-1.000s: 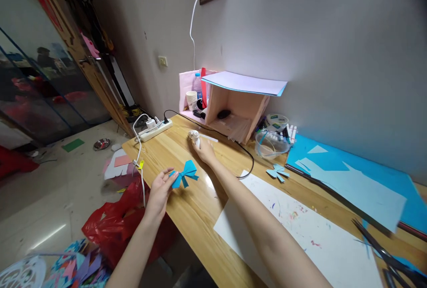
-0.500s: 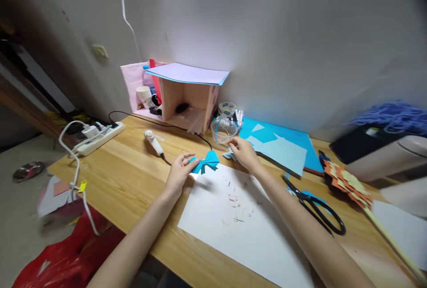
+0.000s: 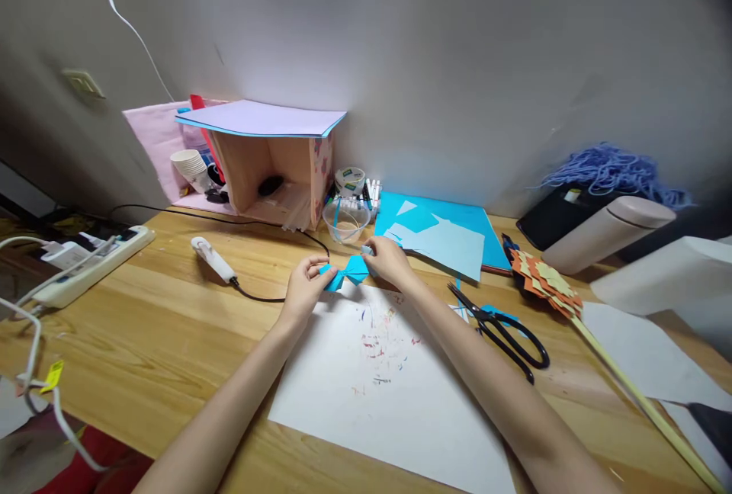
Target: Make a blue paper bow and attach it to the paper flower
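A bright blue paper bow (image 3: 353, 271) is pinched at its left side by my left hand (image 3: 306, 284), above the top edge of a white sheet (image 3: 394, 402) marked with coloured smudges. Close to the bow's right wing, my right hand (image 3: 390, 261) has its fingers closed on a small pale blue paper piece (image 3: 367, 249); my fingers hide much of it. Whether that piece touches the bow, I cannot tell. Behind the right hand lie a pale blue sheet (image 3: 451, 246) and a bright blue sheet (image 3: 469, 216). Black-handled scissors (image 3: 503, 330) rest right of my right forearm.
On the left are a white corded hand tool (image 3: 213, 259) and a power strip (image 3: 97, 265). An open box (image 3: 320, 181) with a lilac top, a clear plastic bowl (image 3: 346, 221) and tape (image 3: 350, 180) stand behind. Rightward lie an orange-yellow paper flower (image 3: 546, 280) and a pink bottle (image 3: 611, 231).
My right hand has come closer to the bow, bringing the pale blue paper piece up beside it. My left hand still holds the bow. The camera view has swung to the right.
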The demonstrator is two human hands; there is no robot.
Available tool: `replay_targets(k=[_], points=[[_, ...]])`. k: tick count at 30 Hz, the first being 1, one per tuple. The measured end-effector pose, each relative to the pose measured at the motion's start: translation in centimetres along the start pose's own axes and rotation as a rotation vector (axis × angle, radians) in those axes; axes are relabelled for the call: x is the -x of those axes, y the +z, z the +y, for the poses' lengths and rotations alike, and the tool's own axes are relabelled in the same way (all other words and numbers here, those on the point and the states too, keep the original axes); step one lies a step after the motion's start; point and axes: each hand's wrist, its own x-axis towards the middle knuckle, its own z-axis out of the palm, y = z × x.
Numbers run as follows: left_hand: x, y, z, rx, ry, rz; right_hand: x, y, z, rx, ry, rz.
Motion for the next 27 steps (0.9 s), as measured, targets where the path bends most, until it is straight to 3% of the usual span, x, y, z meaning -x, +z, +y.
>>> replay_targets(k=[3,6,9,13,15,27], points=[[0.3,-0.7,-0.4,-0.038,0.005,-0.006,1.2,-3.3,0.4,-0.035,0.010,0.046],[0.5,-1.0,-0.3,-0.022,-0.004,-0.018,2.9,-6.6,0.0,-0.316,-0.004,0.170],[0.8,-0.9,0.1,-0.006,-0.013,-0.023,4.3,-8.2,-1.0,-0.622,0.012,0.059],[1.3,-0.5,0.6,-0.002,-0.010,-0.033,5.4,-7.7,-2.2,-0.895,0.019,-0.271],[1.5,-0.4,0.7,0.008,-0.004,-0.050,5.7,-6.9,-2.7,-0.935,0.034,-0.352],[2.3,-0.3,1.1,0.002,0.003,-0.138,5.9,-5.1,-3.3,-0.835,0.031,-0.273]])
